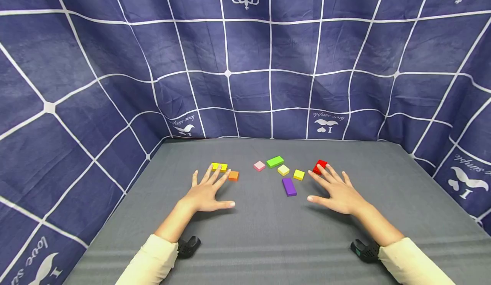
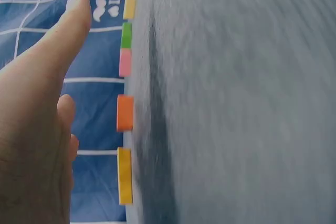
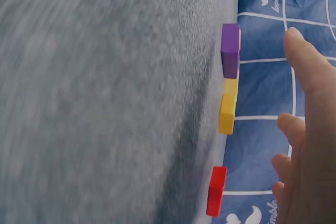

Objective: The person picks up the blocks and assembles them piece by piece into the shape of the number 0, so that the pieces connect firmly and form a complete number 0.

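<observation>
My left hand [image 1: 208, 192] hovers over the grey table with its fingers spread and holds nothing. Just past its fingertips lie a yellow block [image 1: 220, 167] and an orange block [image 1: 233, 176]. My right hand [image 1: 337, 192], also spread and holding nothing, hangs over the table on the other side. Its fingertips overlap a red block [image 1: 320, 166] in the head view. Between the hands lie a purple block [image 1: 289, 187], a small yellow block [image 1: 298, 174], a pale yellow block [image 1: 283, 170], a green block [image 1: 275, 162] and a pink block [image 1: 259, 165].
A grey cloth-covered table [image 1: 264, 242] spreads under both hands. Behind it and along its sides hangs a dark blue curtain [image 1: 291, 89] with white grid lines. A black wrist device [image 1: 188, 247] sits at the left cuff and another black device [image 1: 365, 251] at the right.
</observation>
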### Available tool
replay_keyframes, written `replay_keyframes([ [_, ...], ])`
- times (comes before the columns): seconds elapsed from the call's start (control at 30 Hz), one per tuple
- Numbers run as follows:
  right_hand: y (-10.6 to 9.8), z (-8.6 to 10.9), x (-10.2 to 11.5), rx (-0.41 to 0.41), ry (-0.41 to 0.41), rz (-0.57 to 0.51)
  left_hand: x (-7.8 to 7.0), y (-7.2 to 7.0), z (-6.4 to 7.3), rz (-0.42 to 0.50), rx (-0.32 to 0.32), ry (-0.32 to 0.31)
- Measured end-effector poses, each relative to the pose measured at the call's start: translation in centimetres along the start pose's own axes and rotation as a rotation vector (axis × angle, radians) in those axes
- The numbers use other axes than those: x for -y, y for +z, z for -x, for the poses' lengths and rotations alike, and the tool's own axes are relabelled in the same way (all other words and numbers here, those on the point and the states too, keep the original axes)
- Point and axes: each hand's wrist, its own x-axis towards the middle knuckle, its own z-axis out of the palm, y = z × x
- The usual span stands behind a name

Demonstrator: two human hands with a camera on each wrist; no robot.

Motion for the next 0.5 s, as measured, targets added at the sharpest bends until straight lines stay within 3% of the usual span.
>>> replay_keyframes([
  [0.33, 1.0, -1.2, 1.0, -0.008, -0.041, -0.021, -3.8, 0.4, -3.5, 0.017, 0.028, 0.152],
  [0.5, 1.7, -1.8, 1.9, -0.035, -0.078, -0.012, -6.1, 1.0, -6.0, 0.018, 0.058, 0.246],
])
